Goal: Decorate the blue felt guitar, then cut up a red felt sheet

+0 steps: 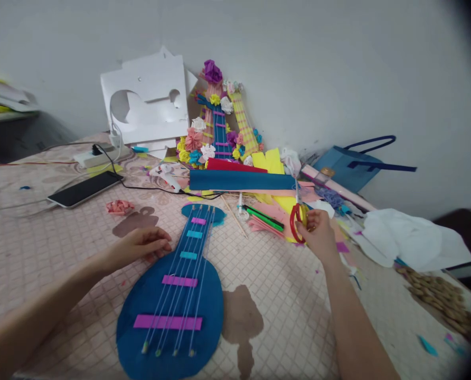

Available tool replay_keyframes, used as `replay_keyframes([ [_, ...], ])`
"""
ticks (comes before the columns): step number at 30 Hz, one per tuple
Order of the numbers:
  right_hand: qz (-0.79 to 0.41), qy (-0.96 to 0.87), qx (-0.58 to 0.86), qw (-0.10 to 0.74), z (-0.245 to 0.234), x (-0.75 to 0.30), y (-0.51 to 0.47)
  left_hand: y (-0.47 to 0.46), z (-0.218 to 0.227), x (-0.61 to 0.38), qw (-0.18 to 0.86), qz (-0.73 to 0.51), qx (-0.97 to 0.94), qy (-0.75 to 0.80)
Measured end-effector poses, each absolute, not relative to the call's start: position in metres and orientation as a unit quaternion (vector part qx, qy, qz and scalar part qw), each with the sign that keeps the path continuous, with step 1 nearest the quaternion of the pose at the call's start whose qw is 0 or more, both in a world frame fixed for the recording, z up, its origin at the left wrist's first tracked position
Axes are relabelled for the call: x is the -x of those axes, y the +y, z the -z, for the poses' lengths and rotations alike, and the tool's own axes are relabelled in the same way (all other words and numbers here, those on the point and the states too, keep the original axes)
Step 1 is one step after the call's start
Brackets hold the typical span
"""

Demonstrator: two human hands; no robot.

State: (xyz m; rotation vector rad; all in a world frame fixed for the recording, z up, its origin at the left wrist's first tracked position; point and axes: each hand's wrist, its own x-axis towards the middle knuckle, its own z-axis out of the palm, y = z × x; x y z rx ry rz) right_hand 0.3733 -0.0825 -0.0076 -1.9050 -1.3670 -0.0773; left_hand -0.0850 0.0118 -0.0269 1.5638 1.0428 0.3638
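Note:
A blue paper guitar (196, 274) with purple and light-blue strips and white strings lies on the table in front of me. My left hand (146, 244) rests beside its neck, holding nothing, with the fingers loosely stretched and slightly bent. Farther right, my right hand (318, 232) has its fingers closed on the handle of a pair of scissors (298, 221) with red and yellow grips, the blades pointing away from me. Near the scissors lie green and black pens (264, 217) and folded pink paper (265, 228).
Decorated paper guitars (219, 126) lean on the wall behind a blue paper strip (239, 180). A glue gun (166, 177), a phone (85, 189) and a power strip (101, 155) with cords are at left. Peanuts (437, 295), white paper (413, 240) and a blue bag (350, 169) are at right.

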Motion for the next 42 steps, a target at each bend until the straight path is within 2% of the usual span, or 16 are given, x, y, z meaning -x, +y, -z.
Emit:
replay_keyframes([
  [2, 0.025, -0.548, 0.748, 0.374, 0.011, -0.362, -0.082, 0.011, 0.026, 0.084, 0.575, -0.155, -0.666, 0.449],
  [8, 0.014, -0.599, 0.768, 0.227, 0.035, -0.335, -0.076, 0.009, 0.023, 0.084, 0.578, -0.157, -0.670, 0.439],
  [10, 0.015, -0.623, 0.751, 0.220, 0.041, -0.336, -0.076, 0.009, 0.023, 0.085, 0.578, -0.158, -0.672, 0.435],
  [15, 0.045, -0.626, 0.730, 0.270, 0.035, -0.338, -0.073, 0.014, 0.026, 0.086, 0.574, -0.147, -0.690, 0.416],
  [24, -0.029, -0.718, 0.640, 0.271, -0.016, -0.286, -0.013, 0.031, 0.025, 0.082, 0.548, -0.170, -0.707, 0.414],
  [28, -0.029, -0.789, 0.568, 0.231, -0.041, -0.256, 0.044, 0.032, 0.031, 0.084, 0.558, -0.194, -0.696, 0.407],
  [31, 0.001, -0.819, 0.551, 0.159, -0.047, -0.237, 0.089, 0.030, 0.035, 0.088, 0.566, -0.209, -0.692, 0.396],
  [37, 0.023, -0.832, 0.549, 0.072, -0.029, -0.208, 0.160, 0.028, 0.038, 0.090, 0.563, -0.212, -0.695, 0.394],
  [42, 0.053, -0.818, 0.571, 0.045, -0.016, -0.197, 0.194, 0.028, 0.037, 0.091, 0.553, -0.204, -0.709, 0.387],
])
